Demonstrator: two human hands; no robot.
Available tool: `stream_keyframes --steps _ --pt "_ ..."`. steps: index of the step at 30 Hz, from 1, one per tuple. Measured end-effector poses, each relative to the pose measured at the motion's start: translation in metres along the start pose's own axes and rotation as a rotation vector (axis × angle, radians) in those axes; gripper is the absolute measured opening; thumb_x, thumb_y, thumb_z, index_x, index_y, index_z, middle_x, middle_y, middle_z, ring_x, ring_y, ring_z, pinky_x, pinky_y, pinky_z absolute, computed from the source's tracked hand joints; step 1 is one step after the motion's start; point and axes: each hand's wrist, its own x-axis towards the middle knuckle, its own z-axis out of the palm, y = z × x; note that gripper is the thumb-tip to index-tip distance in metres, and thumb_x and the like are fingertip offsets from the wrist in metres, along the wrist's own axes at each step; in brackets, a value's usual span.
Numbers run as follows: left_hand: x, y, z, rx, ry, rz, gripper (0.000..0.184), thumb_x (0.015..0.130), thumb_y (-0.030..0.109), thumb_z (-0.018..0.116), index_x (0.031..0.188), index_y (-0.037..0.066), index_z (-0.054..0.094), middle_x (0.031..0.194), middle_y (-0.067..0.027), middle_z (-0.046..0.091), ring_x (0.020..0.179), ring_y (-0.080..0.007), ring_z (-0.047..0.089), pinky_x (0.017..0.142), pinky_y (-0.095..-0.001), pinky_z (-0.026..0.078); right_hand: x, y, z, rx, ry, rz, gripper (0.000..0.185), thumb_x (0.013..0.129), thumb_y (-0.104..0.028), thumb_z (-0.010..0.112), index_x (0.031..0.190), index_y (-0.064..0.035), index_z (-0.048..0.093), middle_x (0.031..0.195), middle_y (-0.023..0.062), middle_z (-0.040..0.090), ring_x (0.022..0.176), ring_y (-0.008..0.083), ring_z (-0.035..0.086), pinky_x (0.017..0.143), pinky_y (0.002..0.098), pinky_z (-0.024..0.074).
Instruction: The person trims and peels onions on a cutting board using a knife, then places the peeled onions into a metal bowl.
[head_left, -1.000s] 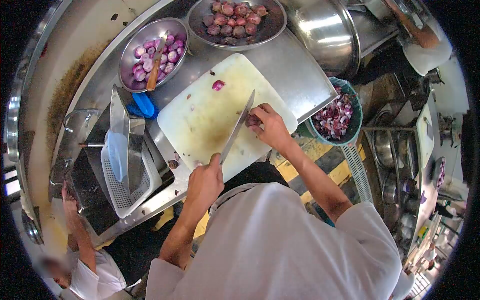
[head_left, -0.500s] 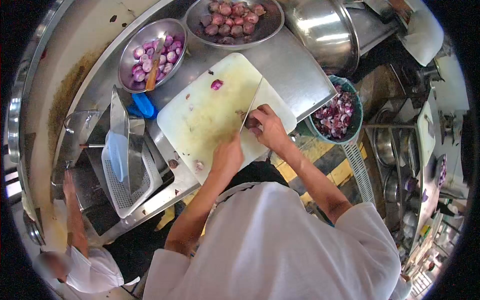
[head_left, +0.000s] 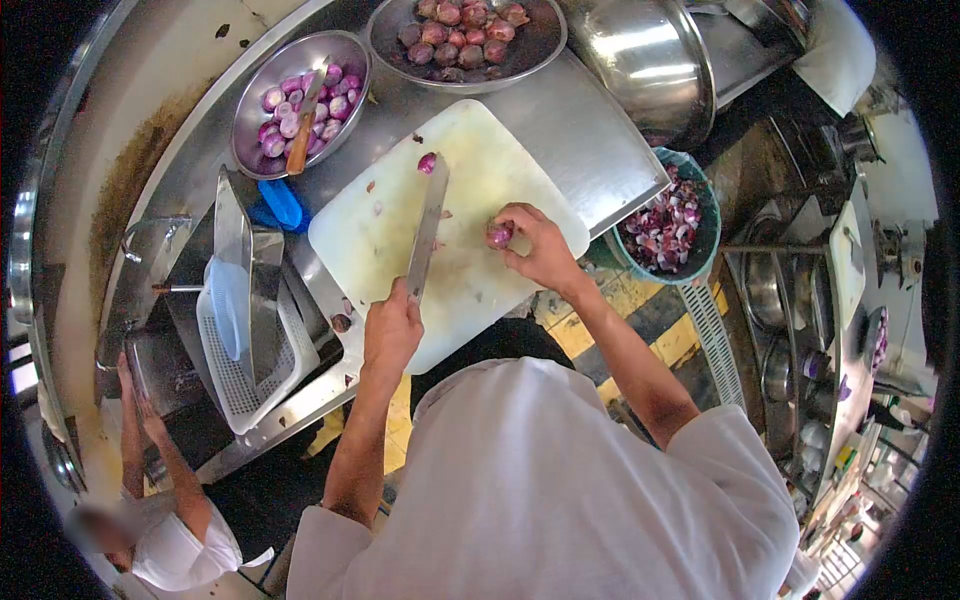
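Observation:
My left hand point(head_left: 393, 335) is closed round the handle of a large kitchen knife point(head_left: 428, 230). The blade points away from me over the white cutting board point(head_left: 350, 235), its tip beside a small purple onion piece point(head_left: 427, 162). My right hand point(head_left: 540, 250) pinches a red onion point(head_left: 499, 234) between thumb and fingers at the board's right side. Small skin scraps lie scattered over the board.
Behind the board stand a bowl of peeled onions point(head_left: 272, 146) with an orange-handled knife point(head_left: 303, 130) across it and a bowl of unpeeled onions point(head_left: 470, 80). A basket of onion skins point(head_left: 668, 235) stands right. Another person point(head_left: 185, 540) works at the left sink.
The knife has swung left, away from the onion, and my left hand has moved left and slightly down with it. My right hand still holds the onion, now more plainly visible.

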Motion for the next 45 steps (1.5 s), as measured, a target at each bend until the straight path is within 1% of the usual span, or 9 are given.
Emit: stream_keyframes --steps 6,11,18,25,31,38,40,42,45 --pt "-0.018 0.034 -0.023 0.003 -0.065 0.09 0.026 0.091 0.008 0.059 0.115 -0.001 0.054 0.07 -0.0247 0.065 0.067 -0.0459 0.066 0.064 -0.0545 0.053 -0.004 -0.012 0.005 -0.019 -0.043 0.133 0.037 0.078 0.003 0.074 0.112 -0.0052 0.062 0.117 0.0147 0.058 0.103 0.0277 0.067 0.09 0.037 0.0591" --pt "-0.042 0.062 -0.053 0.055 -0.226 0.041 0.027 0.094 0.01 0.057 0.119 0.0 0.054 0.075 -0.0269 0.066 0.071 -0.0464 0.067 0.066 -0.055 0.053 0.003 -0.021 0.008 -0.117 -0.009 0.138 0.027 0.08 -0.003 0.075 0.105 -0.006 0.065 0.107 0.0206 0.06 0.094 0.0371 0.065 0.083 0.0439 0.0544" --pt "-0.044 0.072 -0.05 0.097 -0.367 -0.034 0.028 0.094 0.009 0.055 0.119 -0.004 0.053 0.077 -0.0301 0.066 0.075 -0.0482 0.067 0.071 -0.0571 0.053 0.002 -0.022 0.01 -0.116 -0.014 0.151 0.03 0.078 -0.002 0.076 0.105 -0.006 0.064 0.105 0.0211 0.06 0.093 0.0377 0.065 0.081 0.0448 0.0541" --pt "0.044 0.057 0.041 -0.001 -0.107 0.188 0.033 0.086 0.005 0.057 0.118 -0.003 0.053 0.082 -0.0304 0.066 0.082 -0.0478 0.067 0.074 -0.0578 0.052 -0.01 -0.02 0.009 -0.147 -0.009 0.14 0.039 0.071 0.0 0.08 0.106 -0.0032 0.062 0.112 0.018 0.058 0.093 0.0336 0.068 0.08 0.0409 0.0561" --pt "0.014 -0.001 0.019 -0.051 -0.026 0.171 0.022 0.091 0.011 0.06 0.109 -0.001 0.055 0.076 -0.026 0.066 0.073 -0.0481 0.065 0.066 -0.0554 0.052 -0.022 -0.001 -0.005 -0.355 0.044 0.205 0.043 0.068 -0.013 0.083 0.103 -0.0052 0.06 0.105 0.0174 0.061 0.101 0.0405 0.058 0.087 0.0475 0.0497" --pt "-0.002 -0.027 0.004 -0.16 0.075 -0.193 0.019 0.093 0.011 0.06 0.106 -0.001 0.053 0.074 -0.0271 0.064 0.07 -0.0459 0.066 0.058 -0.0523 0.05 0.097 0.034 0.0 -0.494 0.202 0.075 0.038 0.072 -0.012 0.079 0.104 -0.0048 0.06 0.104 0.0199 0.062 0.099 0.0443 0.057 0.088 0.05 0.048" --pt "-0.006 -0.016 -0.003 -0.153 0.092 -0.156 0.018 0.093 0.01 0.06 0.107 0.0 0.054 0.073 -0.027 0.064 0.071 -0.0458 0.066 0.058 -0.0517 0.05 0.138 0.002 -0.02 -0.339 0.331 -0.173 0.036 0.073 -0.01 0.077 0.105 -0.005 0.062 0.104 0.0215 0.063 0.103 0.0446 0.057 0.091 0.0504 0.0473" --pt "-0.012 -0.016 0.001 -0.196 0.023 -0.154 0.016 0.094 0.01 0.059 0.106 0.001 0.055 0.072 -0.0269 0.064 0.071 -0.0457 0.066 0.057 -0.0506 0.05 0.191 0.003 -0.044 -0.402 0.366 -0.163 0.036 0.075 -0.007 0.076 0.11 -0.007 0.066 0.105 0.0193 0.066 0.097 0.0408 0.063 0.08 0.0487 0.052" --pt "-0.014 -0.02 0.005 -0.242 0.021 -0.124 0.016 0.094 0.01 0.059 0.106 0.001 0.055 0.073 -0.0272 0.064 0.072 -0.0461 0.066 0.058 -0.0507 0.05 0.283 0.041 -0.069 -0.543 0.303 -0.16 0.035 0.074 -0.005 0.072 0.109 -0.0054 0.066 0.104 0.0222 0.068 0.101 0.0432 0.064 0.088 0.0462 0.0541"
